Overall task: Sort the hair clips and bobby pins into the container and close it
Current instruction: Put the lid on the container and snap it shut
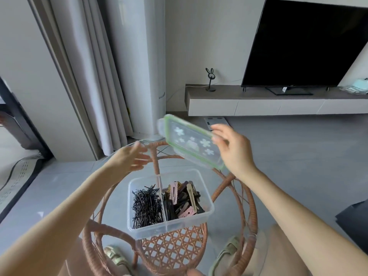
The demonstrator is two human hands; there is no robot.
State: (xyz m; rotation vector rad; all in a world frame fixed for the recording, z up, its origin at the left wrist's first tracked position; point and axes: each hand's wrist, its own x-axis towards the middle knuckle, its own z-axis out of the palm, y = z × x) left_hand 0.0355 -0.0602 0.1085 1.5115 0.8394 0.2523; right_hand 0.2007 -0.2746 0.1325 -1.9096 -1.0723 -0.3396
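Two-part container (207,213) on glass-topped rattan table (250,198), grey floor (298,156), television (310,44)

Open clear container (207,213): black bobby pins (146,206) left, hair clips (183,200) right; green-rimmed lid (191,143) tilted above, far side.

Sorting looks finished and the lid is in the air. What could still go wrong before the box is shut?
1. The right hand grips the lid by one end only, tilted; the left hand is empty and apart, so the lid could slip.
2. The hair clips are heaped high, and may block the lid.
3. The container sits on a glass tabletop; pressing could slide it.
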